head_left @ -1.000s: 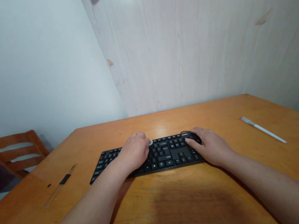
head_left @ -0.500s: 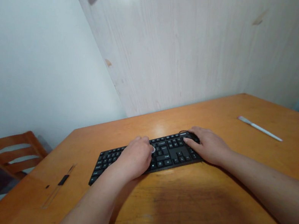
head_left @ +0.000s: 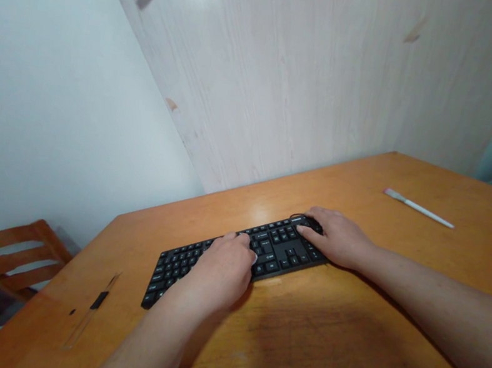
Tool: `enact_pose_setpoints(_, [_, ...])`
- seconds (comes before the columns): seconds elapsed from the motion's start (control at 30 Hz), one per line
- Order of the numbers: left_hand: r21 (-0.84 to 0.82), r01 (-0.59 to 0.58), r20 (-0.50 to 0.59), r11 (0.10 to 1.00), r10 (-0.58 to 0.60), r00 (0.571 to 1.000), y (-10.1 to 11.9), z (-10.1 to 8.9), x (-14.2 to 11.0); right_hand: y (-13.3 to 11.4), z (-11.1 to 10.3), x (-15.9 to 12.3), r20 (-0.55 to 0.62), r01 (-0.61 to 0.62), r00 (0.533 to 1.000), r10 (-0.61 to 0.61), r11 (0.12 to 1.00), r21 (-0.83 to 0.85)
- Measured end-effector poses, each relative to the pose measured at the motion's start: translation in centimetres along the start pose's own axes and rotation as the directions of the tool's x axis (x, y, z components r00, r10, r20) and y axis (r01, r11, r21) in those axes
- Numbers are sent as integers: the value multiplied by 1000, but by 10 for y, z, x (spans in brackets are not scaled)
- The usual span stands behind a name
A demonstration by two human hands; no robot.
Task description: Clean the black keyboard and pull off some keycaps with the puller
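A black computer keyboard (head_left: 277, 247) lies at an angle on the orange wooden table (head_left: 370, 180). My left hand (head_left: 218, 274) rests on its keys, covering the left-middle part, with the fingers curled and holding nothing. My right hand (head_left: 332, 237) lies at the keyboard's far right end. Its fingers cover a small black computer mouse (head_left: 312, 224) with a thin cable, and most of the mouse is hidden.
A white pen (head_left: 417, 207) lies on the table at the far right. Near the left edge lies a transparent ruler (head_left: 89, 315) with a black clip. A pale wood-panel wall rises behind the table, and a wooden chair (head_left: 10, 250) stands at lower left.
My left hand has shifted toward the keyboard's near edge and covers more keys. My right hand stays on the mouse. The whole view has drifted slightly.
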State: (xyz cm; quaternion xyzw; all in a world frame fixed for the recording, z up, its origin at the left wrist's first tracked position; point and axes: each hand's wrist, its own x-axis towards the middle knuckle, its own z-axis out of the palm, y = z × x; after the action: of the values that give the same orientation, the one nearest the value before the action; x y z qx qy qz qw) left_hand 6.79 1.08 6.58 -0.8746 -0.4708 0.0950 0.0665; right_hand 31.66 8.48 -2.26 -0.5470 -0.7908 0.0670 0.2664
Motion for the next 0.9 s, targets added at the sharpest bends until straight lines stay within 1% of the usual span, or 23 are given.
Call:
enact_pose_setpoints(0.1, [23,-3,7,1000,3,1000,2,1,-1,-1,-1,0,-9,3,1000,-3,1000,1])
enact_pose_setpoints(0.4, [16,-84,12,996,84,996,15,-4,-7,1,0,0,-11,1,1000,-1,1000,-12])
enact_pose_setpoints(0.5, [-56,-132,11,990,133,991,14,-9,-10,0,0,0,-12,0,1000,0,1000,-12])
enact_pose_setpoints(0.6, [-146,-161,-41,976,157,987,3,-14,-8,0,0,-1,-11,2,1000,-2,1000,-15])
enact_pose_setpoints(0.63, [-159,-142,-73,977,132,989,-2,-13,-6,-1,0,-1,-10,2,1000,-2,1000,-16])
enact_pose_setpoints(0.7, [-159,-66,-160,985,41,986,-14,-10,-1,-1,0,-1,-6,2,1000,-2,1000,-15])
enact_pose_setpoints(0.8, [-147,60,-285,987,-100,953,-31,2,8,-1,-1,-1,2,-1,1000,1,1000,-15])
enact_pose_setpoints(0.9, [-124,154,-317,980,-186,930,-41,16,17,0,0,-1,-2,0,1000,0,1000,-12])
